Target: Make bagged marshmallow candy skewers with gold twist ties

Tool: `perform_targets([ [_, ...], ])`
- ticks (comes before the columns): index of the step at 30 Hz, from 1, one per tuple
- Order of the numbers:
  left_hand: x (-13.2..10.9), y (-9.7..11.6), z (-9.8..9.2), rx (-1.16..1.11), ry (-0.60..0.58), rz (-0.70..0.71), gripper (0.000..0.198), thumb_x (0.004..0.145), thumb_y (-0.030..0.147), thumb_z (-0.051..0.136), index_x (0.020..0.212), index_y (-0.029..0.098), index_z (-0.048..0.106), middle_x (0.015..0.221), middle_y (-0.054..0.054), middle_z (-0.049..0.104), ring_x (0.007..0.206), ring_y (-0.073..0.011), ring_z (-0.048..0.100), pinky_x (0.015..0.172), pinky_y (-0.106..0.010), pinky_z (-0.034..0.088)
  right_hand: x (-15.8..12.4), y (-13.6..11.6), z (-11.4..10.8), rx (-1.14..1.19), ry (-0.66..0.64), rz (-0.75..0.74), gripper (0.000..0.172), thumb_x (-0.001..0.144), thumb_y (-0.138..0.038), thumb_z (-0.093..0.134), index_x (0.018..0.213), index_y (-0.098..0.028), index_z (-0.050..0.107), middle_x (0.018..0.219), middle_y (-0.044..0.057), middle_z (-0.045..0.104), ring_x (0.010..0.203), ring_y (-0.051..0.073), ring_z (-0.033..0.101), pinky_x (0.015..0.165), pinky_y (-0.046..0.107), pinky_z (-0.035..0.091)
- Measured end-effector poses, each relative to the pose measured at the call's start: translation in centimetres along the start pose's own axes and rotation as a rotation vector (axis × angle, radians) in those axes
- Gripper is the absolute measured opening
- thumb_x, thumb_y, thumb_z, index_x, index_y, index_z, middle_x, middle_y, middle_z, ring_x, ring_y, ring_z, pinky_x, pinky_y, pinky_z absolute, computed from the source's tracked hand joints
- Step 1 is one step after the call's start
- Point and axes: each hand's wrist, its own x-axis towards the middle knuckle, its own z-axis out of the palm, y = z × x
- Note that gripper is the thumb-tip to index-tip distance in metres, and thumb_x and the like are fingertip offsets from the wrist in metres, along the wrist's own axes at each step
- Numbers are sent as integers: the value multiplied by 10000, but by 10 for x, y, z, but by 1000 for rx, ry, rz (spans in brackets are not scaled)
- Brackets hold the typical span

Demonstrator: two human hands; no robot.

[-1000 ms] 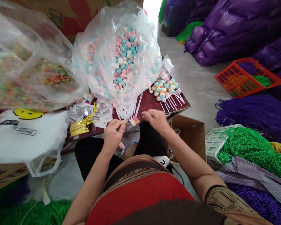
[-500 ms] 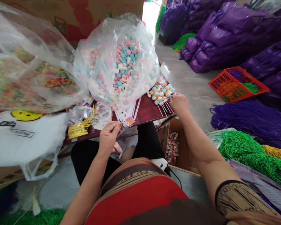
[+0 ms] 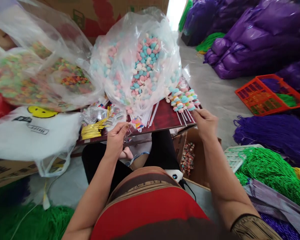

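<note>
Left hand (image 3: pixel 118 137): fingers pinched on small clear plastic wrapper with coloured label (image 3: pixel 135 124), at near edge of dark red tabletop (image 3: pixel 165 117). Right hand (image 3: pixel 205 124): fingertips closed on white stick ends of pastel candy skewers (image 3: pixel 183 99), heaped at tabletop's right corner.

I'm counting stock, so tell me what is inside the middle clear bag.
The clear bag holds pink, blue and white candies, plain at its opening. Cloudy plastic blurs the rest, and the deeper layers are covered.
</note>
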Motion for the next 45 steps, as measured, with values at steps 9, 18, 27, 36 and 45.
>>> perform_targets([
  [9, -2, 3, -11, -61, -92, 127, 363, 840, 590, 703, 893, 242, 795, 983, -53, 746, 992, -179, 672, 962, -326, 519, -48, -67, 6, 246, -302, -215, 56, 842, -319, 769, 809, -276, 756, 773, 4, 694, 693, 168, 637, 621, 314, 502],
  [18, -3, 9, -16, -33, -148, 158, 306, 872, 542, 693, 913, 260, 807, 1035, -65, 758, 1040, -189, 684, 1005, -361, 519, -42, -72, 3, 125, -379, -255, 56, 848, -335, 746, 830, -292, 777, 788, 25, 699, 716, 187, 651, 614, 338, 519],
  [27, -2, 21, -15, 92, -170, 215, 316, 869, 533, 696, 894, 243, 817, 978, -71, 757, 974, -195, 683, 922, -348, 540, -37, -71, -2, -48, -335, -414, 79, 885, -313, 712, 863, -328, 786, 844, 45, 693, 765, 212, 667, 668, 379, 559],
  [36, 0, 22, -13, 163, -157, 169, 211, 876, 405, 698, 868, 229, 813, 952, -54, 755, 950, -179, 674, 911, -322, 529, -36, -61, 2, -72, -318, -460, 64, 878, -285, 729, 849, -318, 775, 850, 40, 674, 774, 215, 661, 691, 389, 563],
  [45, 5, 20, -18, 153, -205, 259, 293, 879, 485, 702, 878, 216, 821, 951, -67, 767, 924, -178, 687, 886, -322, 536, -30, -61, 0, 6, -307, -434, 50, 849, -276, 764, 801, -269, 772, 802, 25, 673, 730, 186, 649, 640, 336, 536],
])
